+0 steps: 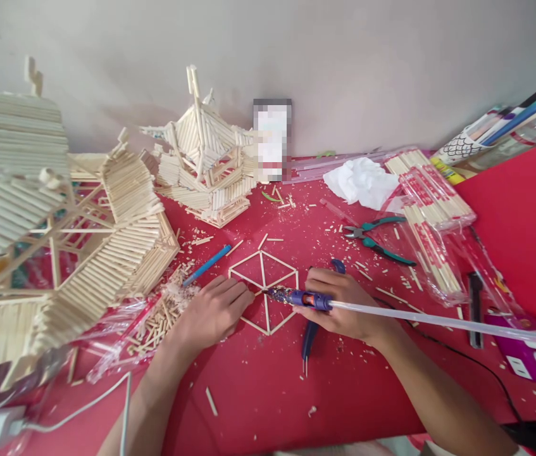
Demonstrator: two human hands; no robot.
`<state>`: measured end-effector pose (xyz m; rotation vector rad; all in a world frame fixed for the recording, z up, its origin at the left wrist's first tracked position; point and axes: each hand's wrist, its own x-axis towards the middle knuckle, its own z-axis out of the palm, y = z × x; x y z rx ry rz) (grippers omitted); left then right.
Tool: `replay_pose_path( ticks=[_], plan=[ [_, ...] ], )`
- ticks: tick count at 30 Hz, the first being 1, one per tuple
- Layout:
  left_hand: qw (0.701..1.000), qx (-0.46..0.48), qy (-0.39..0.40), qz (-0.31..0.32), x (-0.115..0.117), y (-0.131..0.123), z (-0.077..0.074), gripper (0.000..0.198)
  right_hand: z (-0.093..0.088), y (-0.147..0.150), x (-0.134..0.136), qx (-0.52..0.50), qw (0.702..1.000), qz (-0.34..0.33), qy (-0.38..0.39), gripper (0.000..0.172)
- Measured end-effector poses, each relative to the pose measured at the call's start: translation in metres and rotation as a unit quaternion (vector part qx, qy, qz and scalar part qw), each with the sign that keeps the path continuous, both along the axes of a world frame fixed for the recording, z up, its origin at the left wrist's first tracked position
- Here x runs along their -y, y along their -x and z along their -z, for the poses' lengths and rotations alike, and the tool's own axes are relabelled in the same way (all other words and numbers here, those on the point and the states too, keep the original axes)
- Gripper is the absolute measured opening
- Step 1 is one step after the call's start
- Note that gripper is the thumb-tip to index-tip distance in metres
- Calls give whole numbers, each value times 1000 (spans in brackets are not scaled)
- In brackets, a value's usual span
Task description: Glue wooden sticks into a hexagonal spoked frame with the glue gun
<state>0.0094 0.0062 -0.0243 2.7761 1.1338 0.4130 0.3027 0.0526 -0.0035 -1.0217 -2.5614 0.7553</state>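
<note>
Right hand (349, 292) is wrapped around a glue gun (303, 297), its nozzle brought to the hub of a hexagonal stick frame (262, 271) lying flat between the desk's (343, 399) front and back edges; by the bunched fingers of the left hand (218, 309), a short stick (259, 292) seems to be pinched. Most rim sticks and several spokes are already placed, others being hidden, while the bays are left uncovered.
</note>
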Motion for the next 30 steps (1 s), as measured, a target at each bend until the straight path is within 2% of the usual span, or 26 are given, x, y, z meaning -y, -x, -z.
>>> replay_pose_path(
  ticks=[21,30],
  plan=[
    [1000,-4,7,-7,1,0,0,16,1,0,1,8,1000,6,-23,40],
    [1000,1,4,-3,0,-1,-2,18,-7,-5,-5,-24,1000,-19,-1,37]
  ],
)
